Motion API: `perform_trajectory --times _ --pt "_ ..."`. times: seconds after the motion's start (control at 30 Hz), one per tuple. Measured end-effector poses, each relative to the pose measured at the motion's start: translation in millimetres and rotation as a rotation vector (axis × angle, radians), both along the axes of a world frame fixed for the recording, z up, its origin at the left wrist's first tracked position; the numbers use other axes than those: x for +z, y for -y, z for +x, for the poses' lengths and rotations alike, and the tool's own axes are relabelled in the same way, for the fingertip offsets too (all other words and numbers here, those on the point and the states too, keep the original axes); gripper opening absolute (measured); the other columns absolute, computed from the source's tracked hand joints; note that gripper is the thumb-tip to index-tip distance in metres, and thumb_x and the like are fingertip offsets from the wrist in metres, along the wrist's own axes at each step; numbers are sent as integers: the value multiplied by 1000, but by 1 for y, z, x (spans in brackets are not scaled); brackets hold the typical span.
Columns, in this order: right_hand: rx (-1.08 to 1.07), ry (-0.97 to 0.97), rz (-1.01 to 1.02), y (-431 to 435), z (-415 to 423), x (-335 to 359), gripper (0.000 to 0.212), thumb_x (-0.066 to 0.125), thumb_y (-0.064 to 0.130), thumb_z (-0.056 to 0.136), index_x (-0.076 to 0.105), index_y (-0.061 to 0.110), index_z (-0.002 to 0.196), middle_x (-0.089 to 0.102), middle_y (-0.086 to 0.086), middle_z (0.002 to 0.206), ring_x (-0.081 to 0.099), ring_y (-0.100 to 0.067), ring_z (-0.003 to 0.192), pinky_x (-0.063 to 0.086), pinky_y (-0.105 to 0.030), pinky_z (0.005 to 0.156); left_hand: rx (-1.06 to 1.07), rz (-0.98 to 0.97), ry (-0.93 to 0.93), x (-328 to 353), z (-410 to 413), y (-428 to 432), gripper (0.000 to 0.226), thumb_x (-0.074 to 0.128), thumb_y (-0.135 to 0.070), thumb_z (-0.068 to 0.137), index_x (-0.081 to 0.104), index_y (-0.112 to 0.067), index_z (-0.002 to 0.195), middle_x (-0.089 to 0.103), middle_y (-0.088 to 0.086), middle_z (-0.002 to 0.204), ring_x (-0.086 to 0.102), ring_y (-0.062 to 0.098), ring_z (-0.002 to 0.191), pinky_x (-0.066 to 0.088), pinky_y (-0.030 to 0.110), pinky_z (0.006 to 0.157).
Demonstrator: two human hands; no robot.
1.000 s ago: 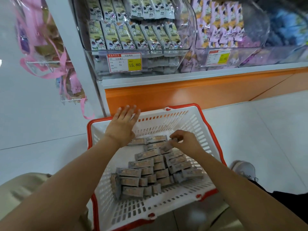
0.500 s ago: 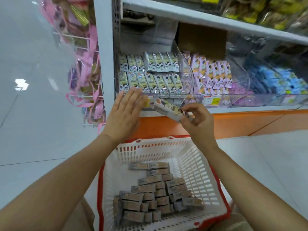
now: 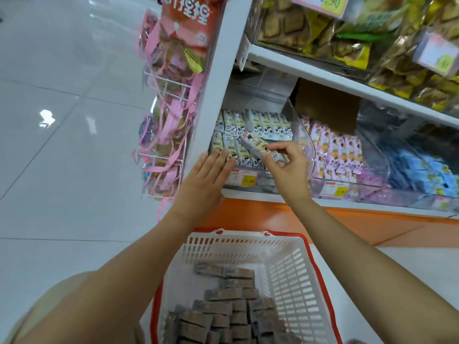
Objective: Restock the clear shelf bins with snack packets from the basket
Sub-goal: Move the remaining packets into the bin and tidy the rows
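The right hand [image 3: 288, 167] pinches 1 long snack packet [image 3: 257, 145] by its near end, thumb and curled fingers closed on the wrapper. The packet is pale with yellow print. It points up and to the left over the front lip of the first bin [image 3: 301, 131], the clear one at the left end of the low shelf. Under it, matching packets [image 3: 263, 122] stand on end in 2 rows inside that bin.

The left hand [image 3: 206, 180] holds nothing. Its fingers are straight and close together, and its fingertips lie at the bin's front left corner. I cannot tell if they press on the plastic. A price label [image 3: 246, 177] reading 15.80 sits on the front of the bin, between the 2 hands.

To the right, a second clear bin [image 3: 314, 167] holds pink and purple packets. Beyond it a third bin [image 3: 383, 167] holds blue ones, blurred. A brown cardboard box [image 3: 327, 108] stands behind the bins. The shelf above [image 3: 323, 78] carries yellow and gold bags [image 3: 347, 40].

Below the hands, a white basket [image 3: 293, 274] with a red rim sits on the floor in front of the orange shelf base [image 3: 360, 227]. It is tilted in this view. Grey-brown packets [image 3: 223, 309] are piled in its near half.

A white shelf post [image 3: 218, 83] stands just left of the first bin. A wire rack [image 3: 171, 83] on its far side holds clear bags tied with pink ribbon [image 3: 169, 135]. The floor [image 3: 62, 157] is glossy pale tile.
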State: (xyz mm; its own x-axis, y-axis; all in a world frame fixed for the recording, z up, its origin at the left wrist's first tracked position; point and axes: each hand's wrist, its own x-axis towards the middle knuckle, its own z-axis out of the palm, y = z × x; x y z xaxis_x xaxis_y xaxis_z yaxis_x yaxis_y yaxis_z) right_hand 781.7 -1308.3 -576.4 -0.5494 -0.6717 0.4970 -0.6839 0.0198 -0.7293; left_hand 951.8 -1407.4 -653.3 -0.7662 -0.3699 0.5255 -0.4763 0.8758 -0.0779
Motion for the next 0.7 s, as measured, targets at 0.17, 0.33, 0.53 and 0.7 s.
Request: perform_trajectory --times 0.17,0.33,0.53,0.7 --pt "-2 -87 141 10 -13 -9 16 74 15 84 66 19 97 62 -5 99 57 -17 89 49 -25 77 -22 33 -37 -3 -1 1 71 31 -18 79 35 -4 149 36 18 154 32 34 143 11 45 120" --pt "8 -85 206 5 -17 -14 23 74 23 84 65 18 104 58 -7 101 53 -18 89 45 -26 77 -32 28 -50 -6 -1 1 78 49 -16 76 25 -6 150 34 18 155 29 34 144 10 45 120" --pt "-57 -64 218 10 -12 -8 21 75 19 83 66 17 103 55 7 81 48 -11 75 46 -28 67 -30 44 -55 -5 -1 0 78 51 -15 77 28 -6 151 34 17 155 29 33 145 10 44 119" --pt "-82 -51 112 28 -5 2 17 73 22 84 66 21 99 57 11 85 50 -7 79 46 -21 70 -42 41 -64 -5 -1 0 85 65 -10 73 30 -5 150 36 18 153 31 34 143 9 44 120"
